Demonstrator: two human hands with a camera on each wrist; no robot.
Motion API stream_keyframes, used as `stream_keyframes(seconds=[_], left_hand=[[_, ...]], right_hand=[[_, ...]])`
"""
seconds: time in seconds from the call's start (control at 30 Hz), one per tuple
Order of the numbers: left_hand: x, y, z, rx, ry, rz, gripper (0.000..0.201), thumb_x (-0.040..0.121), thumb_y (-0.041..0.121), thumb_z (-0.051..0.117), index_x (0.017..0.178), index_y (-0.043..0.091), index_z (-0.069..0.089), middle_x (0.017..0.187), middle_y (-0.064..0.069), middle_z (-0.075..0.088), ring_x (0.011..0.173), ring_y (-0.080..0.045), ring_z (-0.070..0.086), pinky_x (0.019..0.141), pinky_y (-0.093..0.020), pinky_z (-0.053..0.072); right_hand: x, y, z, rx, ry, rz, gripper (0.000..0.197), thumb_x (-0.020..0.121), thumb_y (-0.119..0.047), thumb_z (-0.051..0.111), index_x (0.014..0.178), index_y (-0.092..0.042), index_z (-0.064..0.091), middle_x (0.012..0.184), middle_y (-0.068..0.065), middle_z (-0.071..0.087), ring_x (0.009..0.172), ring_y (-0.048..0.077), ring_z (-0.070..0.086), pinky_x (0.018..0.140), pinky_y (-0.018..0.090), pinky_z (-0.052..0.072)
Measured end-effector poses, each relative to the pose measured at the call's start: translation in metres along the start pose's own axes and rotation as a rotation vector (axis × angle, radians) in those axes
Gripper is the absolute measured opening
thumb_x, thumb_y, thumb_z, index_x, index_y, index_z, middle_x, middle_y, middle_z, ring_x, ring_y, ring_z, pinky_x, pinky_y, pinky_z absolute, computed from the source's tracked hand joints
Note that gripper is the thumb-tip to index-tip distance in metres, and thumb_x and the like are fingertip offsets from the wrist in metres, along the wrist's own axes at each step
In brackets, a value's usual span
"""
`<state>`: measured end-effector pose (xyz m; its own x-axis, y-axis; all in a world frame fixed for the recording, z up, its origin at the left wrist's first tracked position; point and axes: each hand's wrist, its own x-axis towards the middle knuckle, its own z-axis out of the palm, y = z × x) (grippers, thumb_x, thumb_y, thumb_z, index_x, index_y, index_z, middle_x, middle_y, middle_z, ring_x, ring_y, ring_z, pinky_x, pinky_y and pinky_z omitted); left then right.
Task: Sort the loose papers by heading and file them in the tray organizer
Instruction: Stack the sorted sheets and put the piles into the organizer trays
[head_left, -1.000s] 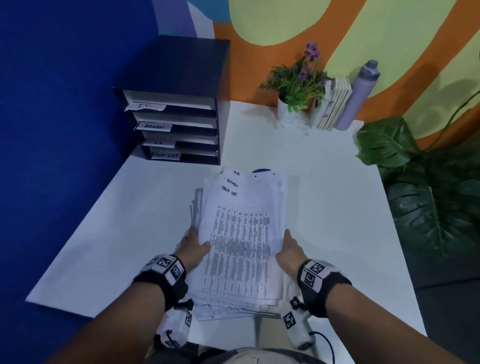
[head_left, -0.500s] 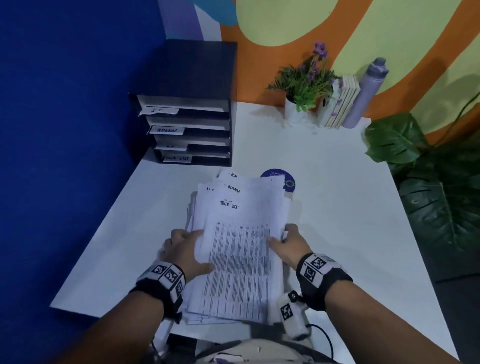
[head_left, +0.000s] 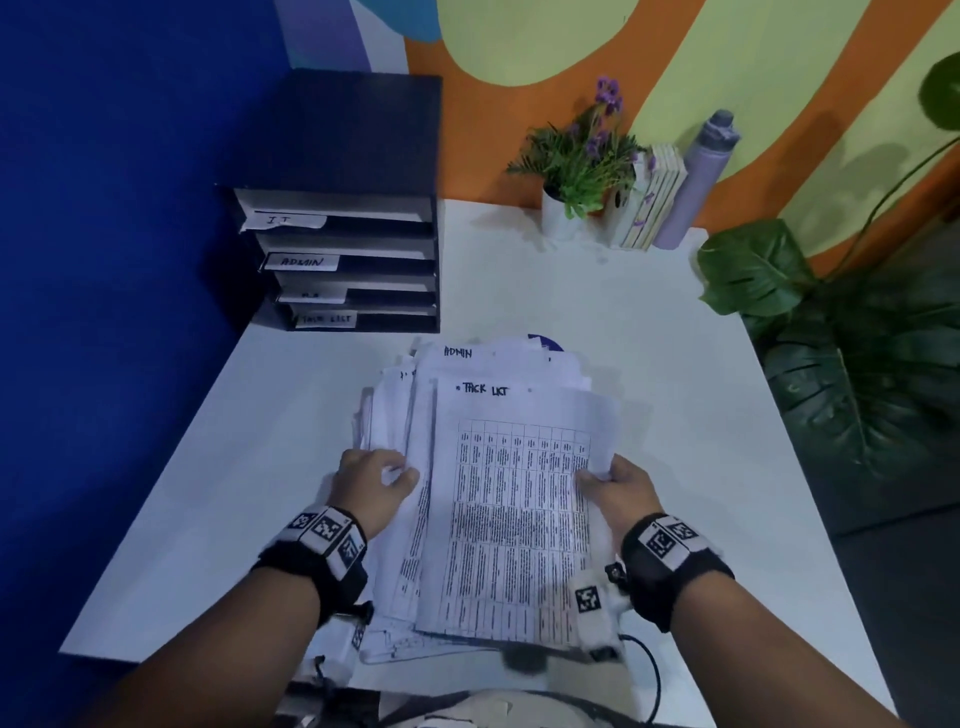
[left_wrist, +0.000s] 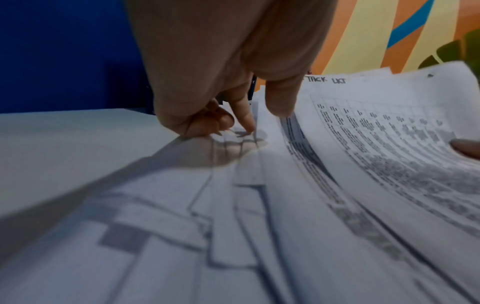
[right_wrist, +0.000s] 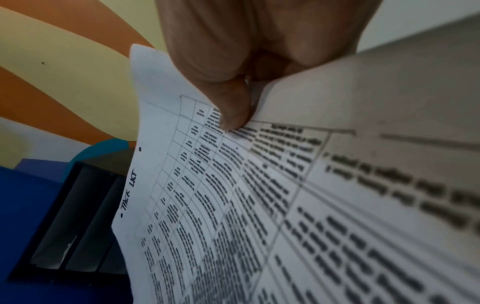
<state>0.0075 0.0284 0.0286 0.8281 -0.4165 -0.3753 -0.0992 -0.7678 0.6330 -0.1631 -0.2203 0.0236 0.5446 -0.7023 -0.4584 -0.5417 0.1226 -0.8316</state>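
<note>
The white table carries everything, and the tray organizer at its far left corner serves as the landmark. Its four open slots face the person, probably so that sheets slide straight in; their paper tags read "IT", "ADMIN", a third too small to read, and at the bottom what looks like "TACK LIST".

Nearer than the organizer and to its right lies the paper stack, fanned so that headings peek out: "ADMIN" shows on a lower sheet. The top sheet, a printed table headed "TACK LIST" in marker, is raised off the stack along its right edge.

The left hand, on the stack's organizer side, presses curled fingers down on the lower sheets and has its thumb tucked between them, apparently to pin them. The right hand, on the side away from the organizer, pinches the top sheet's edge between thumb and fingers, likely to peel it free for the bottom slot.
</note>
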Motion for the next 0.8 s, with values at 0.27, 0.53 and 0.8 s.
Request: stream_keyframes(seconds=[0.27,0.53,0.8], left_hand=[[-0.007,0.002,0.016,-0.151,-0.030,-0.001,0.007,0.092,0.012,0.062,0.091,0.018,0.059,0.097,-0.001,0.063,0.087,-0.021,0.061,0.083,-0.030,0.050],[-0.003,0.008,0.012,-0.271,0.117,-0.132,0.030,0.100,0.015,0.047,0.128,0.014,0.057,0.125,-0.008,0.061,0.094,-0.024,0.060,0.083,-0.030,0.048],[-0.010,0.027,0.023,-0.183,-0.018,-0.073,0.047,0.100,0.034,0.052,0.140,0.013,0.043,0.135,0.000,0.051,0.121,-0.017,0.048,0.098,-0.028,0.036]], right_hand=[[0.009,0.007,-0.010,-0.059,0.054,0.024,0.012,0.090,-0.007,0.061,0.080,-0.007,0.067,0.081,0.013,0.073,0.076,0.031,0.068,0.076,0.040,0.055],[0.025,0.007,-0.039,-0.002,0.087,0.048,0.026,0.087,-0.004,0.064,0.065,-0.001,0.049,0.063,0.006,0.053,0.065,0.019,0.049,0.064,0.029,0.040],[0.021,0.005,-0.024,-0.004,-0.035,0.052,0.016,0.087,-0.002,0.060,0.073,-0.008,0.057,0.064,0.006,0.057,0.066,0.020,0.053,0.062,0.032,0.044]])
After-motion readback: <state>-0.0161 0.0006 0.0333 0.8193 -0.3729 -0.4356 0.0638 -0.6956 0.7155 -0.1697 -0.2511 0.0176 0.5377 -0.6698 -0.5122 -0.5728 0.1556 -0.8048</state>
